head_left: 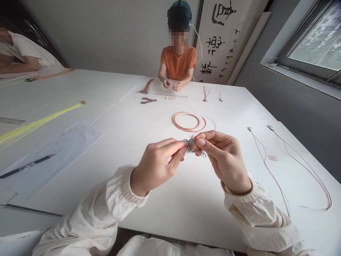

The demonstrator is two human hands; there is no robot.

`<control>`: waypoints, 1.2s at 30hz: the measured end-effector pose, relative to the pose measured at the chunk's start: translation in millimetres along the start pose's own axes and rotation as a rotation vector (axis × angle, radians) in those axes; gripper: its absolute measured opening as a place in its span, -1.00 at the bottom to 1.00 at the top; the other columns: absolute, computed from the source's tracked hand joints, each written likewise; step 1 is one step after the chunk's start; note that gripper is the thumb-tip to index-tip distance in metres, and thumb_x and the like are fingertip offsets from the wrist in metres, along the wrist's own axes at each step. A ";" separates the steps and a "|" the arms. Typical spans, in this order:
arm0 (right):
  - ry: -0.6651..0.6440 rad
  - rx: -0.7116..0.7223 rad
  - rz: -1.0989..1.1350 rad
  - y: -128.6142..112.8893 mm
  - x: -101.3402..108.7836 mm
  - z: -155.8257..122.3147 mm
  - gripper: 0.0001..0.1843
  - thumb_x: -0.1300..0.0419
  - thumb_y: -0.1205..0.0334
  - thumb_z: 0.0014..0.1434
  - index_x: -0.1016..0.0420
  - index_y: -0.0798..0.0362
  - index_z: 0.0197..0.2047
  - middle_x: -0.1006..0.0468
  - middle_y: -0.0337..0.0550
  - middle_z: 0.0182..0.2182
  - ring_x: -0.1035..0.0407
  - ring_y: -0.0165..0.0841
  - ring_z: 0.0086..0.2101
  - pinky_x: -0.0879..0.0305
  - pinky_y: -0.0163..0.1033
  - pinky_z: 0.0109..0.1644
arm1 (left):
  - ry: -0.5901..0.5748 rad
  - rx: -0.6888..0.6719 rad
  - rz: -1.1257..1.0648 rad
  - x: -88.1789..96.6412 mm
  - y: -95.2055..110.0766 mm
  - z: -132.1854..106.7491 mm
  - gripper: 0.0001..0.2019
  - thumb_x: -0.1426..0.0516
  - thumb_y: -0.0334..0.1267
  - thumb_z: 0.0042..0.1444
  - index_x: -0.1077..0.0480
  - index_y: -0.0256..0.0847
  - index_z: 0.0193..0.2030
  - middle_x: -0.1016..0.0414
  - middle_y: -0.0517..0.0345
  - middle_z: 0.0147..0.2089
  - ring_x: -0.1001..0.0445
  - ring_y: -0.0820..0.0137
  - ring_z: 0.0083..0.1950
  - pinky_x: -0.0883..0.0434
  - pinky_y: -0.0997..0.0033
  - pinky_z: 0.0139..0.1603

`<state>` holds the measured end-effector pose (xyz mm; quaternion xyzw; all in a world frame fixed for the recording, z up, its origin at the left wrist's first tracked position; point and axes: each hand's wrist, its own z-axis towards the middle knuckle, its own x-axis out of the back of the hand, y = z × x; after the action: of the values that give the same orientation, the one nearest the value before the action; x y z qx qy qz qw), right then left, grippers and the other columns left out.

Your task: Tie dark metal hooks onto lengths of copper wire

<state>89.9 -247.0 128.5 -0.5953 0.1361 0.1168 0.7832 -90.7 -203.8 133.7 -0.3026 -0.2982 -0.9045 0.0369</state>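
Observation:
My left hand [157, 165] and my right hand [222, 158] meet above the white table [186, 199], both in cream sleeves. Between their pinched fingertips is a small tangled cluster of dark metal wire [192, 145], held from both sides. Just beyond it on the table lies a coil of copper wire [187, 121] with a loose end curving right.
Long copper strands [293, 167] trail across the table at right. Across the table a person in an orange shirt [178, 64] works with small parts; red-handled pliers [148, 101] and wire bundles [206, 93] lie there. Yellow strands [39, 122] and a plastic sheet with a pen [29, 165] lie left.

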 end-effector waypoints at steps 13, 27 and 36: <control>-0.052 -0.178 0.117 2.9 1.8 0.2 -0.95 -0.33 0.31 0.19 -0.61 0.09 -0.31 -0.57 -0.19 -0.42 -0.43 -0.49 -0.44 -0.37 -0.36 -0.28 | -0.038 0.214 -0.247 -4.9 -0.2 1.2 -0.87 -0.15 -0.35 0.27 -0.54 -0.27 -0.26 -0.51 0.18 -0.38 -0.50 0.54 -0.42 -0.47 0.60 -0.38; -0.195 -0.189 -0.882 98.0 32.3 -42.2 -0.85 -0.19 0.38 0.17 -0.58 0.07 -0.21 -0.56 -0.21 -0.52 -0.41 -0.39 -0.51 -0.39 -0.26 -0.32 | -0.179 0.722 -1.019 17.9 -11.1 14.1 -0.88 -0.25 -0.31 0.18 -0.59 -0.32 -0.33 -0.53 0.15 -0.39 -0.41 0.65 -0.47 -0.42 0.73 -0.43; -0.265 -0.070 -0.987 122.7 42.0 -52.2 -0.79 -0.17 0.47 0.16 -0.61 0.04 -0.26 -0.56 -0.15 -0.42 -0.40 -0.38 -0.48 -0.37 -0.26 -0.31 | -0.201 0.865 -1.190 16.8 -19.2 10.1 -0.93 -0.31 -0.33 0.10 -0.61 -0.30 -0.33 -0.54 0.08 -0.38 -0.43 0.59 -0.45 -0.44 0.69 -0.45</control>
<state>82.9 -264.1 -10.1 -0.5948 -0.2657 -0.1879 0.7351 -103.8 -180.5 139.8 -0.1297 -0.7433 -0.5413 -0.3711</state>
